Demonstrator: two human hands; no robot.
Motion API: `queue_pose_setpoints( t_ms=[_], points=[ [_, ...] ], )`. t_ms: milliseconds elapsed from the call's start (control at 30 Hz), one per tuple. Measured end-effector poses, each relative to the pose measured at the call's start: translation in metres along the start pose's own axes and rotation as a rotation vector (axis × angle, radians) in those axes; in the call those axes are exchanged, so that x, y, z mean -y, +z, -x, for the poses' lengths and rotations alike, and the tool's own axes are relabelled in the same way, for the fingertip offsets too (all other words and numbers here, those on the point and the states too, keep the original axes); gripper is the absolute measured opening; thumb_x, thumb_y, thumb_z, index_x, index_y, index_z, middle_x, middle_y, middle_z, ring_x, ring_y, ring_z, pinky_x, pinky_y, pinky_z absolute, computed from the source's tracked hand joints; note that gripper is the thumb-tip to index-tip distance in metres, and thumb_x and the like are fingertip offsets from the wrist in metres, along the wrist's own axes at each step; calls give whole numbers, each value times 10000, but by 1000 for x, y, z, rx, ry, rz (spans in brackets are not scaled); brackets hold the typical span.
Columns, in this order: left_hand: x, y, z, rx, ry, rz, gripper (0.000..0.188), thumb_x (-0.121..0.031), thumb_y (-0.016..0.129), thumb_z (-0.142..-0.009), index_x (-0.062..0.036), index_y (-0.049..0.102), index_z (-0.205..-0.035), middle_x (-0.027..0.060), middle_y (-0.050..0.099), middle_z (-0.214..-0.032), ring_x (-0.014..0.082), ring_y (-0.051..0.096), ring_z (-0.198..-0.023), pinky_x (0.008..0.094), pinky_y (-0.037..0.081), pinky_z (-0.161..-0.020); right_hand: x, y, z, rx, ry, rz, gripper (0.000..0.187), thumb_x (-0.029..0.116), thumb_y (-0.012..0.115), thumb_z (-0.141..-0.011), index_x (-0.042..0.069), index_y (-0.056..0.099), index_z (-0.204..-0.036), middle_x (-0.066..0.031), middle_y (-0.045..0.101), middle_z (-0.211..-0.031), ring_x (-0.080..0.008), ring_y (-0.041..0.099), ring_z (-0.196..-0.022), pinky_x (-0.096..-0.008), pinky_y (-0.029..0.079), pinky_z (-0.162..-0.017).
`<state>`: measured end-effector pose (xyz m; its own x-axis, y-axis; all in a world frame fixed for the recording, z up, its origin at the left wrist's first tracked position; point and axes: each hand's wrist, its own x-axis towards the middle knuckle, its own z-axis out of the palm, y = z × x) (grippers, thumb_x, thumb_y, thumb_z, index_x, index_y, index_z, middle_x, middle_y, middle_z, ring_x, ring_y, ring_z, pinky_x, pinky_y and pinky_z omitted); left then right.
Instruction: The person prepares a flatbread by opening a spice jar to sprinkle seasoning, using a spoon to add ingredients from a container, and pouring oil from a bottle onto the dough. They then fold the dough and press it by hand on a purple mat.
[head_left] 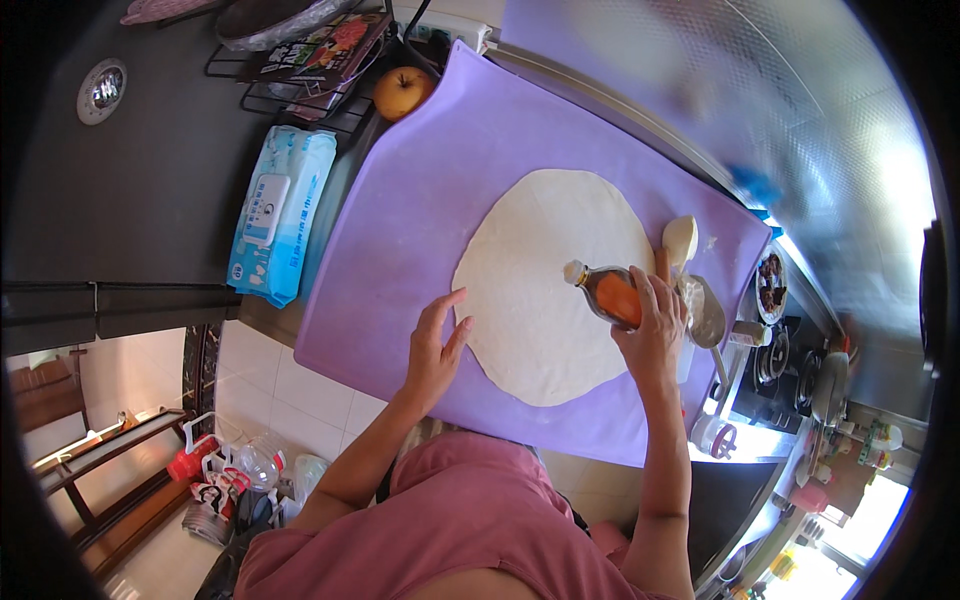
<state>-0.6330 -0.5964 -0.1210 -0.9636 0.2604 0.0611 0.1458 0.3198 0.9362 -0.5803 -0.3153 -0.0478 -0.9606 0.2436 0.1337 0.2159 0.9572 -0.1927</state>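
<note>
A large round sheet of rolled dough (pixel 545 330) lies flat on a purple mat (pixel 400 220). My right hand (pixel 652 325) is wrapped round a small bottle (pixel 612 296) of dark liquid with an orange label. The bottle is tilted over the right part of the dough, its pale top pointing left; whether liquid is coming out I cannot tell. At the dough's left edge my left hand (pixel 435 352) has its fingers apart, with nothing in them. Just beyond my right hand are a cream-coloured scoop (pixel 680 240) and a metal ladle (pixel 708 318).
Left of the mat lies a blue pack of wipes (pixel 285 215). A yellowish round fruit (pixel 402 94) sits by a black wire rack (pixel 350 115). On the right are a plate of dark food (pixel 771 285), a small jar (pixel 750 333) and a stove (pixel 775 375).
</note>
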Motion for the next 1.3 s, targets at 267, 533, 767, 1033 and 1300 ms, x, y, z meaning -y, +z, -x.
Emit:
queue_pose_setpoints(
  t_ms=[267,533,767,1033,1300],
  points=[
    [2,-1,-2,-10,-9,-10,326,-110,611,-933,-1,547,-1233,165,610,-1214,323,568,-1143,382,450,-965,-1,7,-23,-13,11,16,799,20,776,-581,126,525,-1332,-101,559,-1229,-312,509,-1191,-454,344,-1061],
    [1,0,-3,0,-17,-1,317,-147,603,-950,1,549,-1225,160,611,-1216,310,571,-1144,384,451,-965,-22,10,-38,-94,153,26,829,15,792,-572,163,520,-1341,-97,571,-1235,-310,522,-1189,-465,339,-1076],
    [0,5,-4,59,-32,-18,321,-165,596,-957,0,549,-1228,160,608,-1219,308,569,-1149,381,447,-970,-61,6,-17,-107,284,92,792,60,773,-600,185,522,-1341,-106,569,-1258,-306,516,-1214,-463,333,-1073],
    [-7,14,-5,127,3,-4,324,-158,597,-954,-4,548,-1235,159,609,-1218,302,568,-1155,380,441,-977,-79,8,46,-80,350,108,799,49,780,-584,169,528,-1333,-112,567,-1251,-301,516,-1201,-442,340,-1058],
    [-10,15,-1,194,22,-1,320,-147,580,-962,2,552,-1243,156,617,-1227,283,573,-1170,366,433,-992,-45,6,91,-23,335,78,797,19,762,-574,130,522,-1327,-92,568,-1220,-284,526,-1158,-434,350,-1033]
  ],
)
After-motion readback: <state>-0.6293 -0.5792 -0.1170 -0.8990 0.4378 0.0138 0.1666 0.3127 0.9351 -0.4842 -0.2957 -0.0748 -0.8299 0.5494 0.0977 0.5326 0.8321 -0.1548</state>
